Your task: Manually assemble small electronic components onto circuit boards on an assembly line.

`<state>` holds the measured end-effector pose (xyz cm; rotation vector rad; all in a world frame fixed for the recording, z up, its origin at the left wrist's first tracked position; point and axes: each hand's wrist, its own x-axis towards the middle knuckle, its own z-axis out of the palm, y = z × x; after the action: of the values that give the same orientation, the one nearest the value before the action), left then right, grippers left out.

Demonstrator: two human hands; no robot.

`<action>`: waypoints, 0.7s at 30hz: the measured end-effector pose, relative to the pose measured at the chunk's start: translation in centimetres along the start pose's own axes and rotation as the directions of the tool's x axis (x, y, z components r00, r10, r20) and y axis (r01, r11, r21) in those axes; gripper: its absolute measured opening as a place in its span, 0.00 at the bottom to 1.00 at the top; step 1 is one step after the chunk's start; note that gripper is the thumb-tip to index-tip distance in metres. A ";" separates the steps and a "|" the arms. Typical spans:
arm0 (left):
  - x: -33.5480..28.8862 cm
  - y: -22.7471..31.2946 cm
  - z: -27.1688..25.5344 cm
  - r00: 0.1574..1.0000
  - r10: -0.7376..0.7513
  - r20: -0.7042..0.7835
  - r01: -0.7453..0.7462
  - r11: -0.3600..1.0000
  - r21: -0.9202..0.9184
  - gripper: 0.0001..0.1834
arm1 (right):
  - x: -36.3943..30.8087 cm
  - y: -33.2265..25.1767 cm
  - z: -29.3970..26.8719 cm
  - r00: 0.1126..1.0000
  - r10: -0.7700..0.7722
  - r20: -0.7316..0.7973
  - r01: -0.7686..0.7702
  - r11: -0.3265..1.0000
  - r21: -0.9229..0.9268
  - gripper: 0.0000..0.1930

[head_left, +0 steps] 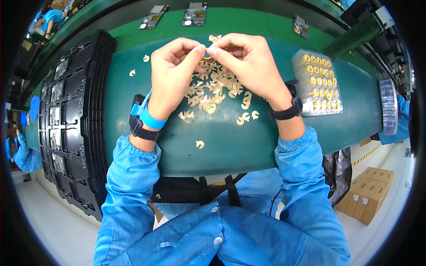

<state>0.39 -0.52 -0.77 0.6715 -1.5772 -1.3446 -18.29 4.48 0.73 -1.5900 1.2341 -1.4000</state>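
Note:
Above the far part of the green table mat, my left hand (pixel 174 68) and my right hand (pixel 249 62) meet fingertip to fingertip. Thumbs and forefingers of both pinch a small round part with a yellow rim (pixel 207 56); the fingers cover much of it. Under and between my hands lies a loose pile of cream C-shaped pieces (pixel 208 95), with several strays around it. One single C-shaped piece (pixel 200 144) lies closer to me. To the right of my right hand is a clear plastic tray (pixel 304 96) holding rows of round yellow-and-white parts.
A tall stack of black trays (pixel 95 88) with boards in it borders the left side. Circuit boards (pixel 194 14) lie along the far green strip. A stack of clear trays (pixel 388 106) stands far right. Cardboard boxes (pixel 370 195) sit on the floor. Other people work at left.

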 end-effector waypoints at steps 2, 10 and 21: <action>0.1 0.1 0.1 1.000 0.003 -0.008 -0.003 1.000 0.016 0.09 | 0.1 -0.3 -0.3 0.997 0.036 0.068 -0.030 0.995 -0.096 0.09; 0.7 -0.4 -0.4 0.993 0.003 -0.122 -0.007 0.999 -0.035 0.10 | 0.0 -0.3 0.0 0.995 0.090 0.050 -0.091 0.996 0.021 0.10; 1.3 -1.2 -1.4 0.967 -0.054 -0.247 0.058 0.998 0.007 0.10 | 7.1 5.1 -1.0 0.959 0.063 -0.276 -0.086 0.994 -0.073 0.12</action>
<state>0.90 -2.52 -1.58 0.8630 -1.3769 -1.2388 -20.54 -3.80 -1.37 -1.4221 1.5164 -1.5756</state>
